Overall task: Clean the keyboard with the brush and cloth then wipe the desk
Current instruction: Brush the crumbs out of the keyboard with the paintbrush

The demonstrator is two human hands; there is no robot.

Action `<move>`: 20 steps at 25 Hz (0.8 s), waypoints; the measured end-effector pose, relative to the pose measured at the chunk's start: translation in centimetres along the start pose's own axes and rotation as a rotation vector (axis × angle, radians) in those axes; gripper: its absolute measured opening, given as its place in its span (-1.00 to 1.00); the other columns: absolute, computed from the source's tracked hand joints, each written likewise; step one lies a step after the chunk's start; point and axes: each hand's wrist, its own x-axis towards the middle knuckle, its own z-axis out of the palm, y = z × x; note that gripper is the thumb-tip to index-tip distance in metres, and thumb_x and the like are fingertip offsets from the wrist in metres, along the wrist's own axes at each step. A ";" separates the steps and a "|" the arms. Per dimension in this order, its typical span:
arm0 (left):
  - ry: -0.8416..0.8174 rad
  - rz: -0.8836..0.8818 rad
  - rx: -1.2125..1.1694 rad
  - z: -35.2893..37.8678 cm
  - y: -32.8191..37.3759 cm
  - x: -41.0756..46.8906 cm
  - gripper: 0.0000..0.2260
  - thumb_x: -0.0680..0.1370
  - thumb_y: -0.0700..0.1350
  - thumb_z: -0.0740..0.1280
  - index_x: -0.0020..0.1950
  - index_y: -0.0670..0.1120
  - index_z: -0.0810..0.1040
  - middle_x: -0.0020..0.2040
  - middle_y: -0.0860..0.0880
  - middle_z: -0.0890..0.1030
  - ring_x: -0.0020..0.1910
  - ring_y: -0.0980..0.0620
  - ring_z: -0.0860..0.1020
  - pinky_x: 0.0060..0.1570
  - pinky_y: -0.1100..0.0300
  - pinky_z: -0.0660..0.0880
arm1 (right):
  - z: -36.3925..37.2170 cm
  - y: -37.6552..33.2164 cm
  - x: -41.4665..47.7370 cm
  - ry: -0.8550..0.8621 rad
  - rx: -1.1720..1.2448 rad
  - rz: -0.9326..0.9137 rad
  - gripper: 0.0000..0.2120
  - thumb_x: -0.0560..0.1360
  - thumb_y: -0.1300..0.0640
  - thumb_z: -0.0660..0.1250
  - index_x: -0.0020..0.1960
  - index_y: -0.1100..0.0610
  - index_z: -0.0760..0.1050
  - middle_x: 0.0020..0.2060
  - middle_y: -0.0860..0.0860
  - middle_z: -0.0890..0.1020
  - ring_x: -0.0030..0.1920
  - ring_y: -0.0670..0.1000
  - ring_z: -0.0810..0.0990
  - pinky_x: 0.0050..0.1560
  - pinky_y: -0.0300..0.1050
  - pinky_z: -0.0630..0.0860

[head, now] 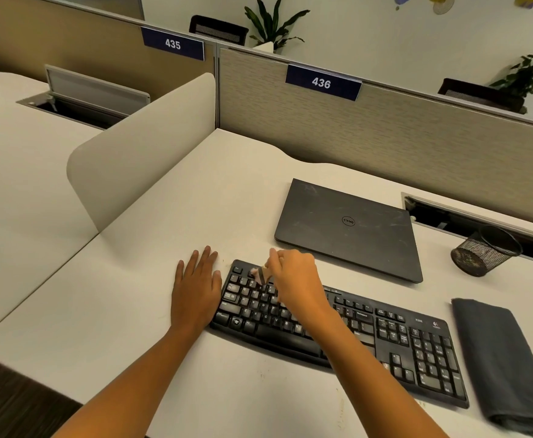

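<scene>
While in right hand point(293, 279), brush point(260, 275) over keyboard point(385, 343).

A dark grey Dell laptop point(348, 229) lies shut and flat. To its right sits a black mesh pen cup point(486, 251), just in front of a long open slot point(448, 218). Behind them runs a tan wall panel point(385, 137) with two blue signs, 435 point(173, 44) and 436 point(322, 83). A white rounded divider point(142, 153) stands on the left. Past it, a grey lid point(97, 86) is flipped up. A green plant point(274, 23) and a black chair back point(219, 28) peek over the wall panel.
</scene>
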 end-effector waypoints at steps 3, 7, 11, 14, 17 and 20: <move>-0.024 -0.014 -0.017 -0.1 -0.1 -0.1 -0.42 0.59 0.17 -0.11 0.55 -0.02 0.25 0.57 0.02 0.18 0.57 0.02 0.07 0.52 0.08 -0.16 | 0.2 0.6 0.5 -0.017 0.062 0.024 -0.58 0.63 0.08 0.13 -0.16 0.37 0.57 -0.33 0.26 0.64 -0.40 0.15 0.61 -0.33 0.05 0.58; -0.046 -0.006 -0.010 0.0 -0.2 0.0 -0.28 0.53 0.30 -0.25 0.57 0.01 0.21 0.59 0.04 0.13 0.58 0.04 0.03 0.52 0.08 -0.18 | 0.7 0.8 -0.9 -0.007 0.223 0.035 -0.65 0.62 0.13 0.19 -0.21 0.33 0.53 -0.35 0.16 0.64 -0.59 -0.11 0.49 -0.53 -0.27 0.45; -0.050 -0.016 -0.001 0.1 -0.4 0.1 -0.27 0.52 0.32 -0.25 0.57 0.01 0.21 0.59 0.04 0.13 0.58 0.03 0.04 0.53 0.04 -0.14 | 1.6 1.4 -1.8 0.163 0.308 0.063 -0.58 0.62 0.16 0.18 -0.35 0.33 0.46 -0.35 0.12 0.62 -0.51 0.03 0.50 -0.46 -0.10 0.49; -0.049 -0.010 0.013 0.1 -0.3 0.1 -0.27 0.52 0.32 -0.25 0.57 0.00 0.21 0.58 0.03 0.14 0.58 0.01 0.05 0.53 0.02 -0.12 | 1.0 1.3 -2.2 0.047 0.371 0.132 -0.59 0.64 0.12 0.15 -0.24 0.33 0.56 -0.47 0.06 0.58 -0.59 -0.11 0.47 -0.55 -0.26 0.41; -0.057 -0.013 0.016 0.1 -0.2 0.1 -0.25 0.51 0.32 -0.27 0.57 0.01 0.19 0.59 0.04 0.12 0.58 0.02 0.03 0.52 0.04 -0.15 | 0.8 1.5 -2.2 0.123 0.383 0.126 -0.58 0.65 0.09 0.13 -0.22 0.34 0.53 -0.50 0.02 0.54 -0.55 -0.13 0.47 -0.50 -0.16 0.48; -0.053 -0.014 0.007 0.0 -0.2 0.0 -0.26 0.51 0.32 -0.27 0.57 0.01 0.20 0.59 0.04 0.12 0.58 0.03 0.03 0.52 0.06 -0.16 | 1.0 1.5 -2.3 0.080 0.304 0.093 -0.53 0.66 0.05 0.08 -0.25 0.31 0.51 -0.48 0.02 0.51 -0.51 -0.07 0.45 -0.41 -0.14 0.47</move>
